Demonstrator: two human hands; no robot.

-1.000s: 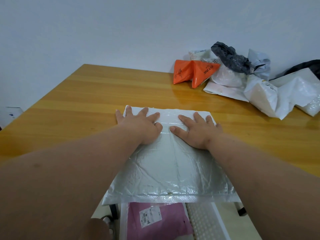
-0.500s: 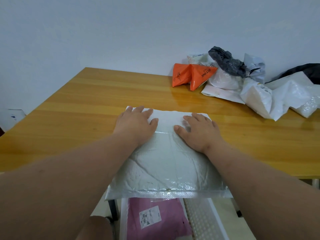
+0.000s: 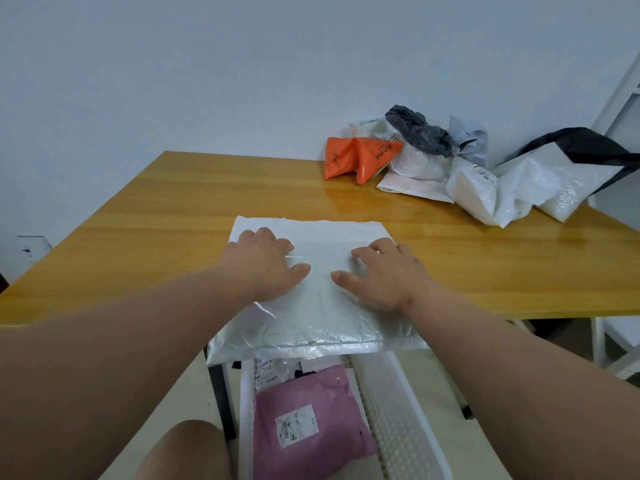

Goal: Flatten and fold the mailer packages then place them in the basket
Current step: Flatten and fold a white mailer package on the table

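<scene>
Both arms reach forward. The left hand [image 3: 265, 263] and right hand [image 3: 384, 273] lie palm-down with fingers spread on the silver mailer [image 3: 317, 306], which lies on the table [image 3: 138, 237], its near edge over the basket [image 3: 394, 420].

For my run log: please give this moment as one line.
step: flattening | hands: left hand, right hand press white mailer | basket: pink mailer

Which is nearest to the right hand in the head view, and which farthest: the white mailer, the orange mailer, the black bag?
1. white mailer: directly under the right hand, touching it.
2. orange mailer: beyond the hand, toward the wall.
3. black bag: far right corner of the table.
</scene>
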